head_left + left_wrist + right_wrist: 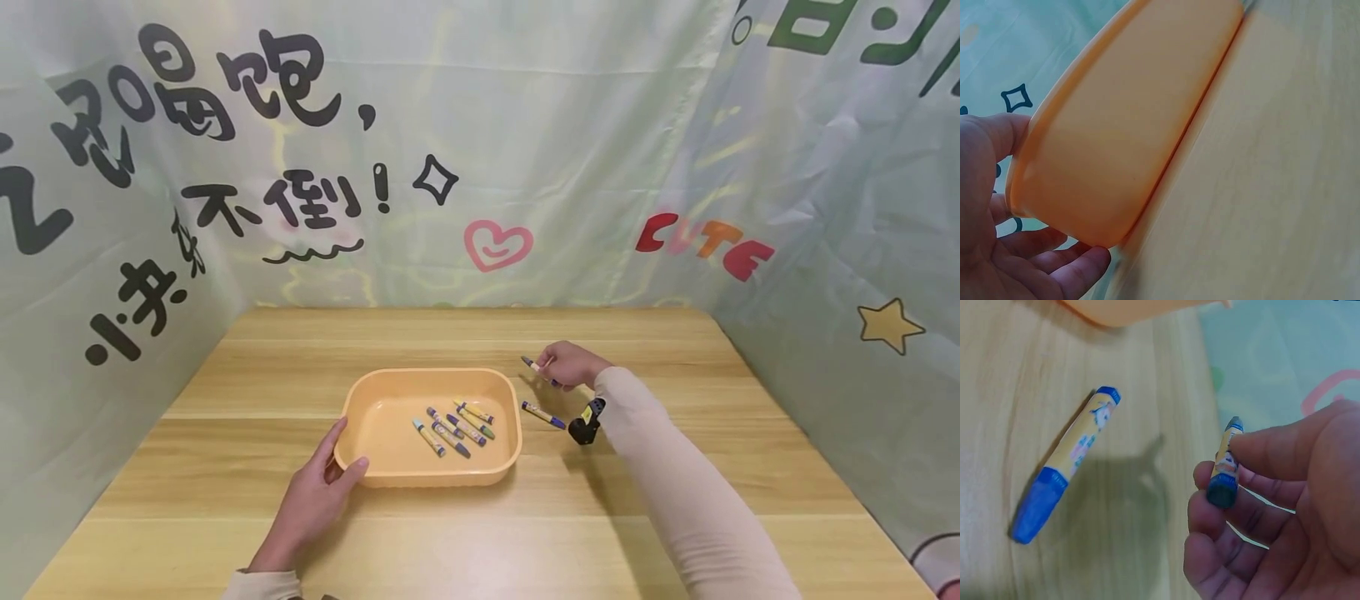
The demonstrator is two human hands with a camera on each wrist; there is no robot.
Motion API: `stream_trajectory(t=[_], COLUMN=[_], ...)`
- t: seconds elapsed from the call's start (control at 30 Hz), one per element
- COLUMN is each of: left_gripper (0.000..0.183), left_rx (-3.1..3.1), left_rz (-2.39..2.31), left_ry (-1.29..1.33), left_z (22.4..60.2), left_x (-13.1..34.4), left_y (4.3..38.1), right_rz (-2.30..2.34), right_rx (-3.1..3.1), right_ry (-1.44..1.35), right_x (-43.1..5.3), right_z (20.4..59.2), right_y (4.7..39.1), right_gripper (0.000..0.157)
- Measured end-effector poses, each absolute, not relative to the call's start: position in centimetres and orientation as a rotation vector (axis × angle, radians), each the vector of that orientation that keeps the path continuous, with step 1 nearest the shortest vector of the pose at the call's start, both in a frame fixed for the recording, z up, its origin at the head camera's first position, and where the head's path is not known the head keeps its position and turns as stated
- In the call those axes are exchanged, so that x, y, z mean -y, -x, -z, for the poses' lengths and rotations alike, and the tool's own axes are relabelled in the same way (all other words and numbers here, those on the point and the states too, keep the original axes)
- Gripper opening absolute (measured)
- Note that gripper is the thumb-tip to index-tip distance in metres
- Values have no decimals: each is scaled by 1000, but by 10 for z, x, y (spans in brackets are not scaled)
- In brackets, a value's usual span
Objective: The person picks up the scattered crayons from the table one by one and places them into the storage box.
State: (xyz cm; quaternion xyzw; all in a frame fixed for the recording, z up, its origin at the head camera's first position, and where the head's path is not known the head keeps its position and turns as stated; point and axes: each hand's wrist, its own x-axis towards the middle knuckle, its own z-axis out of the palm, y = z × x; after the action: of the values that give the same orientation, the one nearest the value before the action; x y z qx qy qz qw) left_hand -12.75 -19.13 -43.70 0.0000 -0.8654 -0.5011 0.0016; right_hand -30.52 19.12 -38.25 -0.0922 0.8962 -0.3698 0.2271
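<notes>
A light orange plastic tray (375, 414) sits on the table with several crayons (469, 429) lying in its right half. My left hand (321, 493) grips the tray's near left corner, its thumb at the rim and its other fingers against the outer wall (1104, 137). Beyond the tray's right side, my right hand (576, 367) pinches a dark-tipped crayon (1229, 459) between thumb and fingers, raised off the table. Below that hand a blue crayon (543, 415) with a yellow wrapper lies on the wood, just right of the tray.
The wooden table (465, 542) is enclosed by printed fabric curtains (570, 150) at the back and both sides. A black wrist camera (586, 422) hangs under the right sleeve (690, 483).
</notes>
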Motion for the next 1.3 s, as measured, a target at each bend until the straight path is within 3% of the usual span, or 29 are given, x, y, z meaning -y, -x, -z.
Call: stream_trajectory(t=[1.0,1.3], left_gripper=[74,74], left_rx=[2716,2714], left_rz=[1571,1569], left_ry=[-2,2], left_z=[436,437], left_x=[191,192], left_y=[128,128], right_rz=[1104,1179], right_rx=[-2377,-2312], right_ry=[372,332], right_x=[-167,-154], right_z=[350,347], right_y=[303,300], right_gripper=[35,29])
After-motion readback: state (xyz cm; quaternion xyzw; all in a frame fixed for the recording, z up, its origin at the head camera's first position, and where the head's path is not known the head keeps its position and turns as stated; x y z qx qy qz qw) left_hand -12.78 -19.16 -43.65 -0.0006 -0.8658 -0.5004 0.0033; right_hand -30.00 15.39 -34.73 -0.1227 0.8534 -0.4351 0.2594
